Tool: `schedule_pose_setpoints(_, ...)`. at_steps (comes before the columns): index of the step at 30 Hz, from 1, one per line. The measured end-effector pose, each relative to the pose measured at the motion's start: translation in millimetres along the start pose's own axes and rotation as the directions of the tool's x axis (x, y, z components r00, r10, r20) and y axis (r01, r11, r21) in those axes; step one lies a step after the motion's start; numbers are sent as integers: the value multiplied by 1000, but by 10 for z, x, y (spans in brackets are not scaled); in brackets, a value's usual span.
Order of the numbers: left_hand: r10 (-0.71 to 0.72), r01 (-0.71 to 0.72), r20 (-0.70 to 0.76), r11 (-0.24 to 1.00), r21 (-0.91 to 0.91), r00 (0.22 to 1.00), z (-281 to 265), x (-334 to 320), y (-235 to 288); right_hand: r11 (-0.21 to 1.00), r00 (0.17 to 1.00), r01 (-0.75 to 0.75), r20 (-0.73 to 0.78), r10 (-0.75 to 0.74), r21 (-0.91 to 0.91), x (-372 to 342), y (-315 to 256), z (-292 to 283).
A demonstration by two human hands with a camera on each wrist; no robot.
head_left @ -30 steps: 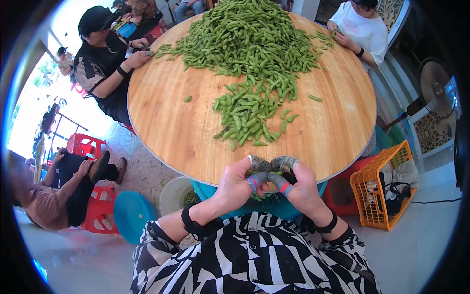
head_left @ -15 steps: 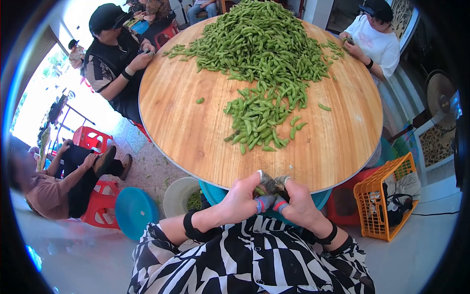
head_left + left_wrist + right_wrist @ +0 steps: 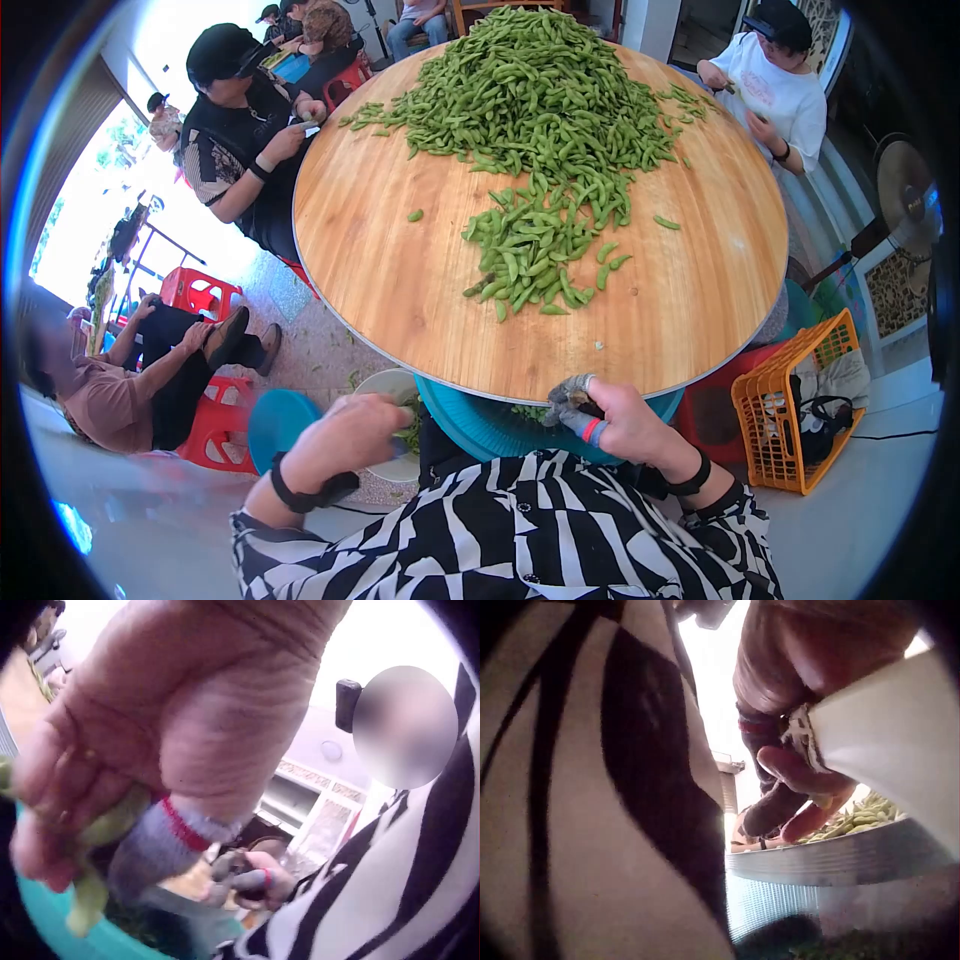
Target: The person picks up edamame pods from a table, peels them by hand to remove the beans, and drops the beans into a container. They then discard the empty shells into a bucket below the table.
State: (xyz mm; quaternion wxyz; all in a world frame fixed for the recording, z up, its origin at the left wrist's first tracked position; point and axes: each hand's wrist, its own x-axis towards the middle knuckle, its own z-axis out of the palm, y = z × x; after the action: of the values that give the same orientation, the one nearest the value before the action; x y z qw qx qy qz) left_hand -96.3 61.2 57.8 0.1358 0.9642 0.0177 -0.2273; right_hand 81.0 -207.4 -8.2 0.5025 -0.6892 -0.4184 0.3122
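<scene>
Curled fingers of the left hand [image 3: 350, 435] [image 3: 180, 727] grip green pods [image 3: 88, 904], some poking out past the fingertips; in the head view this hand is blurred beside the white bucket [image 3: 382, 383]. At the table's near edge is the right hand [image 3: 615, 415] [image 3: 802, 742], its thumb and fingers curled, with grey coverings on some digits; no pod can be made out in it. Beyond, a large heap of green pods [image 3: 540, 95] spreads toward the near side of the round wooden table [image 3: 400, 290]. Below the rim stands a teal tub [image 3: 460, 420] with green bits inside.
Seated people [image 3: 235, 130] [image 3: 775, 95] handle things at both sides of the table. Another person [image 3: 120, 400] sits at the left by red stools [image 3: 215, 425]. A teal basin [image 3: 280, 425] lies left; an orange crate [image 3: 765, 425] holding cloth stands right.
The hands were together at the table edge; the left has moved away to the left and down, near the white bucket. The right stays by the edge. The head view has shifted slightly.
</scene>
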Motion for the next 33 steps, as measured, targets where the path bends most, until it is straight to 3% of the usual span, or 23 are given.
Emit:
schedule_pose_setpoints(1, -2, 2, 4, 1000, 4, 1000, 1, 4, -33, 977, 998, 67, -20, -64, 200, -1, 22, 22)
schedule_pose_setpoints(2, 34, -21, -122, 993, 113, 992, -26, 12, -65, 976, 998, 69, -21, -66, 208, 2, -27, 8)
schedule_pose_setpoints(3, 86, -30, -245, 974, 224, 966, -65, 42, -98, 926, 996, -73, -14, 85, 370, 14, -125, -47)
schedule_pose_setpoints(4, 89, -62, -317, 994, 94, 944, -154, 185, -96, 832, 973, -205, 18, 229, 515, 30, -182, -87)
schedule_pose_setpoints(6, -34, -49, -500, 987, -153, 865, -217, 572, -82, 769, 968, -198, -4, 252, 608, 40, -49, -38)
schedule_pose_setpoints(8, 25, -151, -686, 981, -125, 727, -240, 997, -62, 581, 942, -191, -18, 335, 791, 13, -57, 24)
schedule_pose_setpoints(9, 22, -154, -692, 980, -129, 722, -215, 1206, -92, 588, 942, -194, -18, 335, 785, 19, -53, 44)
schedule_pose_setpoints(11, 4, -137, -678, 980, -142, 735, -99, 1528, -180, 480, 924, -160, -40, 380, 863, -1, -4, 89)
schedule_pose_setpoints(15, -49, -188, -694, 947, -262, 718, -27, 1683, -299, 688, 974, -118, -52, 222, 716, -58, 3, 37)
schedule_pose_setpoints(17, -285, -216, -560, 716, -664, 778, -74, 1602, -325, 726, 980, -108, -50, 193, 679, -12, -57, -21)
schedule_pose_setpoints(18, -291, -271, -443, 480, -834, 848, -202, 1455, -188, 763, 984, -105, -43, 171, 638, 19, -85, -49)
schedule_pose_setpoints(19, -285, -264, -436, 485, -834, 854, -239, 1369, -77, 757, 983, -102, -48, 174, 645, 54, -111, -52)
schedule_pose_setpoints(22, -221, -323, -370, 222, -920, 902, -251, 1236, 293, 805, 995, -58, -27, 91, 591, 168, -179, -13)
schedule_pose_setpoints(23, -210, -321, -365, 219, -922, 907, -203, 1242, 378, 804, 994, -58, -38, 100, 591, 186, -187, -9)
schedule_pose_setpoints(26, -122, -377, -387, 94, -921, 914, -88, 1241, 549, 713, 993, -21, -71, 99, 701, 205, -204, 14)
schedule_pose_setpoints(30, -135, -373, -377, 55, -926, 916, -9, 1310, 663, 609, 996, -23, -34, 83, 793, 163, -144, 10)
schedule_pose_setpoints(32, -142, -376, -385, 85, -923, 912, -59, 1278, 727, 400, 993, -86, 47, 106, 912, 151, -128, -17)
schedule_pose_setpoints(33, -144, -375, -383, 84, -923, 912, -52, 1277, 727, 399, 993, -89, 49, 107, 913, 150, -131, -12)
